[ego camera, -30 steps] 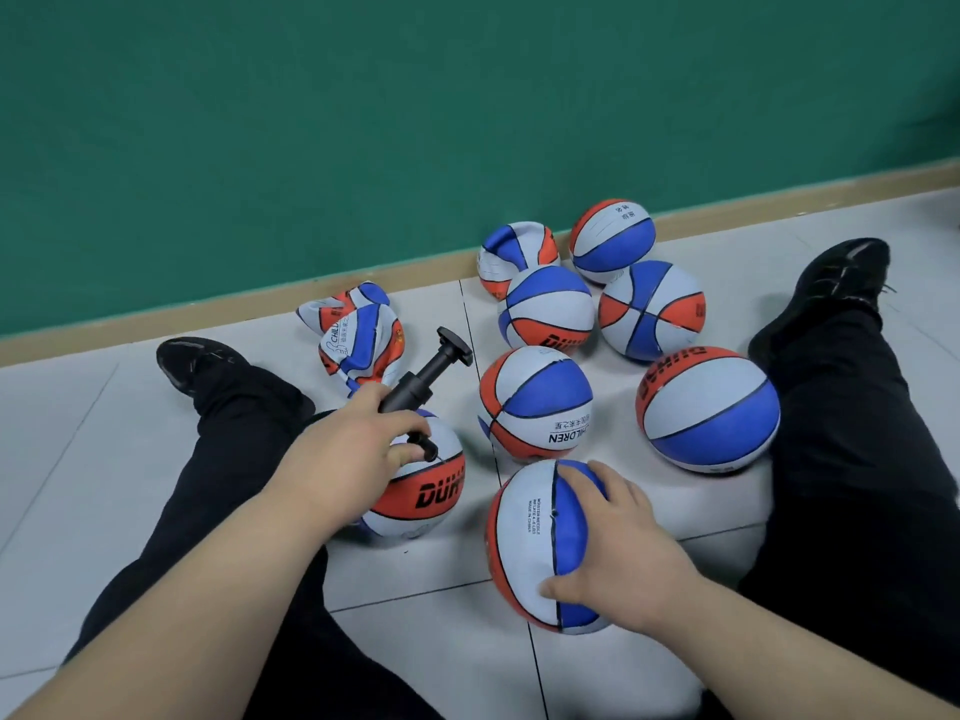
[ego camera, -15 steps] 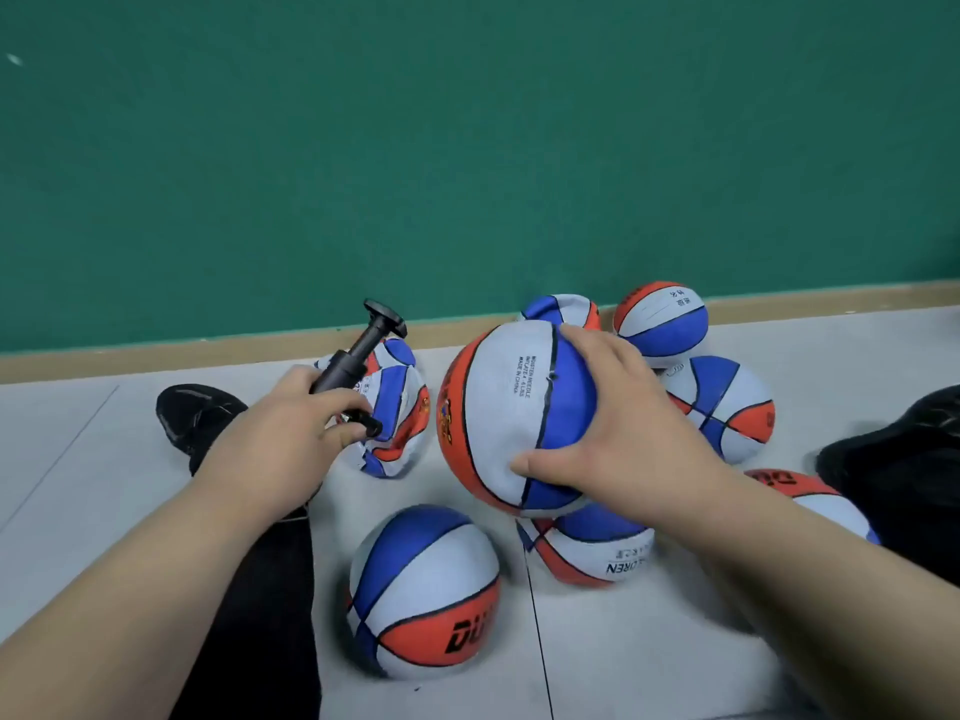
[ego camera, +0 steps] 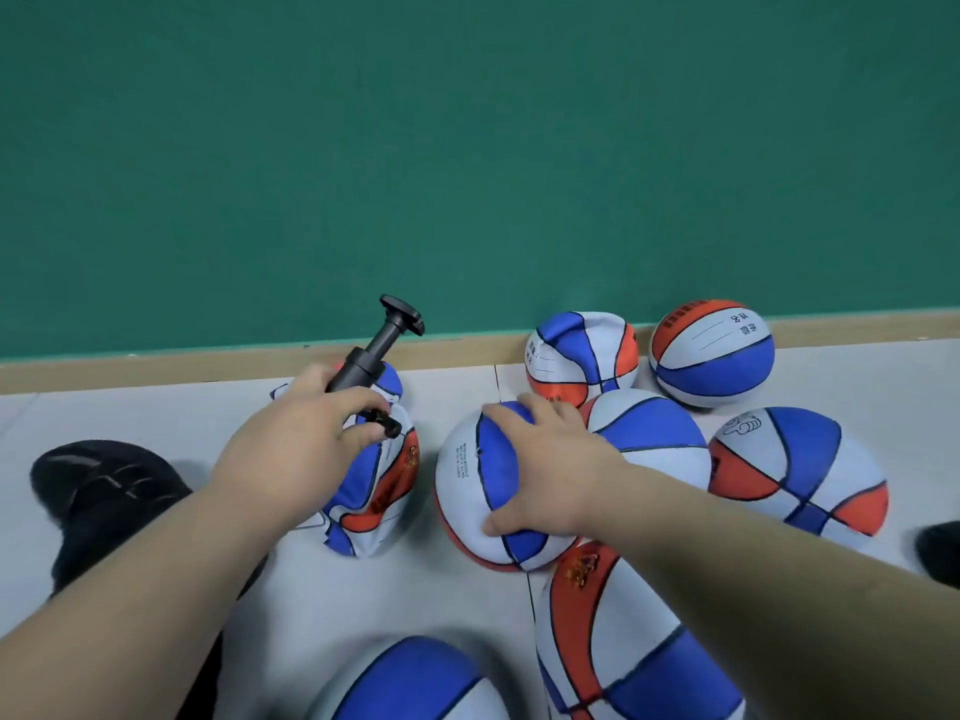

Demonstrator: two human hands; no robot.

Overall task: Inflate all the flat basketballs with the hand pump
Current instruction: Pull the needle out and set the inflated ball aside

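Pump is in my left hand, fingers wrapped firmly round the black barrel. Its T-handle is tipped up and away toward the green wall, and a small black end piece pokes out by my fingertips. I hold it by the barrel, I'd say, so the working end points down at the job. Right under that hand lies the flat ball, crumpled and folded on the floor, close to the skirting.

Just to its right, my right hand is clamped over the round ball, fingers spread across the top and thumb hooked on the near side. That one looks full, so my read is I'm parking it with the finished ones. It's pressed against the ball behind, which should stop it rolling. I can't say for sure whether it's fully down on the floor.

Further out, the dented ball at the wall has a caved-in top and looks soft, so I'd count it as a second one to pump.

Both forearms reach well forward. The left comes in from the lower left above my black shoe. The right comes in from the lower right, crossing over the near ball.
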